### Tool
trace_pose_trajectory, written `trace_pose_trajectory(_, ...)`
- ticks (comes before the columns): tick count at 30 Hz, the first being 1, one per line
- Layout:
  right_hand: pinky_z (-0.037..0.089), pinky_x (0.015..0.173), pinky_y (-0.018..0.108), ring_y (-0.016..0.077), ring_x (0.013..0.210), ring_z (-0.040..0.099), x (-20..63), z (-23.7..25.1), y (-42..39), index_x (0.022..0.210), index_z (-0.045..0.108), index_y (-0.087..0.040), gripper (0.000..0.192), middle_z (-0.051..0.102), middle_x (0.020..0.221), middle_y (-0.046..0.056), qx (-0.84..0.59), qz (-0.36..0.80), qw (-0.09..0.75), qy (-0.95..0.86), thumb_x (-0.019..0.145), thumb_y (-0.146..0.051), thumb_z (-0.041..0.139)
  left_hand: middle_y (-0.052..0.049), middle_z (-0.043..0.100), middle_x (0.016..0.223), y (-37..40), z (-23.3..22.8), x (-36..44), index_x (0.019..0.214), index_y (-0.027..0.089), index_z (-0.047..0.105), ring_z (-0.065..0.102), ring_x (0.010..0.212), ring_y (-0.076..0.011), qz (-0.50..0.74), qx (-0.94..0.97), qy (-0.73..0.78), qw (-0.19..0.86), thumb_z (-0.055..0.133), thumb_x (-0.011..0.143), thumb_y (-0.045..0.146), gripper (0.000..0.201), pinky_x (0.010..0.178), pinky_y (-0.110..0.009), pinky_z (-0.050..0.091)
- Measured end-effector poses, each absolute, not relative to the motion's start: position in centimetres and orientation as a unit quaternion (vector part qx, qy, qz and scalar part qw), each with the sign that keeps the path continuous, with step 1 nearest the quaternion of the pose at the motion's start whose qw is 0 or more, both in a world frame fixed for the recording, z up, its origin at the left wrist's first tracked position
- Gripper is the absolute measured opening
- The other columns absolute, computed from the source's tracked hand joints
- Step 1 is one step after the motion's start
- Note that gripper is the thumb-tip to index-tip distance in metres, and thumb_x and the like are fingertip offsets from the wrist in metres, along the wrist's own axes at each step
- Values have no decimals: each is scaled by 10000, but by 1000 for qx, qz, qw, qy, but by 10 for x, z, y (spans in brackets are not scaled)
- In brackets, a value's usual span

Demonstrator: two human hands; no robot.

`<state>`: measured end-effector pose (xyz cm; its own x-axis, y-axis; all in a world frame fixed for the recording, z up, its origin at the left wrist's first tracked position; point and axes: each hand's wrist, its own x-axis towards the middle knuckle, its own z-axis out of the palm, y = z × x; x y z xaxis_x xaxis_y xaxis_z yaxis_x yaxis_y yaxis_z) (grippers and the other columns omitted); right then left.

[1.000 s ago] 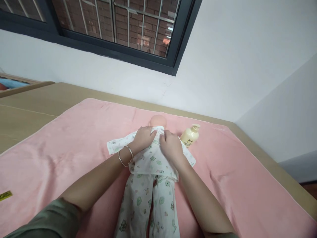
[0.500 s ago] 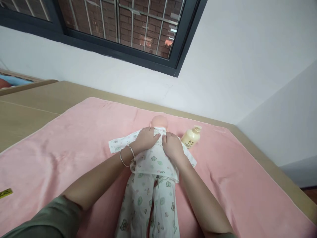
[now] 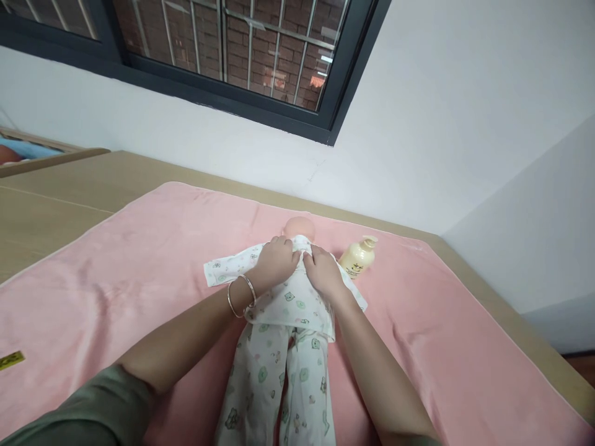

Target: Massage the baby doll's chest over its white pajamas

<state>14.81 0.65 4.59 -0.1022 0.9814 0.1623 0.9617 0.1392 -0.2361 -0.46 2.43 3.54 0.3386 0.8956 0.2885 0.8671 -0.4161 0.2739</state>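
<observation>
A bald baby doll (image 3: 299, 227) lies on its back on a pink blanket (image 3: 153, 248), its head at the far end. It wears a white long-sleeved top (image 3: 289, 303) with small green and brown animal prints, and matching trousers (image 3: 304, 378). On the left side of the chest, my left hand (image 3: 275, 263) has its fingers closed on the top, thumb toward the middle. Opposite it, my right hand (image 3: 324, 271) grips the top's right side near the collar. The cloth between my thumbs is puckered. Most of the doll's face is hidden.
A pale yellow pump bottle (image 3: 359, 257) stands on the blanket right of the doll. At the left edge lies a small yellow-and-black piece (image 3: 12, 360). A wooden surface (image 3: 79, 186) borders the blanket, with a white wall and a dark-framed window (image 3: 223, 93) behind.
Both hands stay on the doll's chest and have shifted only slightly. The top's collar has risen a little toward the head.
</observation>
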Motion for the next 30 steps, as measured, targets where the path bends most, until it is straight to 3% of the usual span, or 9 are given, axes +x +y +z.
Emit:
trace_pose_trajectory(10,340,1083,383,302,1256,565,129,44,-7,1274,600,-57,406,653,1316,225,-676,-4,121,-727,1046,-262,334,-168,730,1126,50,31,-17,1094,133,665,665,1094,-328,203,804,542,137,429,972,536,482,911,-417,504)
trace_pose_trajectory(15,348,1094,373,287,1304,541,139,40,3,1340,575,-71,431,632,1366,204,-660,26,148,-736,1040,-275,341,-180,731,1128,45,30,-15,1104,118,657,679,1077,-319,202,807,541,126,389,1000,520,495,930,-413,495)
trace_pose_trajectory(22,406,1009,323,243,1224,595,160,36,17,1284,629,-168,406,684,1301,118,-634,106,207,-737,1030,-361,377,-233,690,1158,19,32,0,1120,83,633,631,1128,-363,194,810,553,27,364,1024,354,394,966,-475,466)
trace_pose_trajectory(30,408,983,333,259,1111,611,135,45,-1,1144,668,-147,330,708,1183,140,-639,57,193,-743,983,-245,398,-166,719,1139,40,29,-12,1085,134,644,662,1090,-317,183,823,530,94,399,985,356,345,998,-456,459)
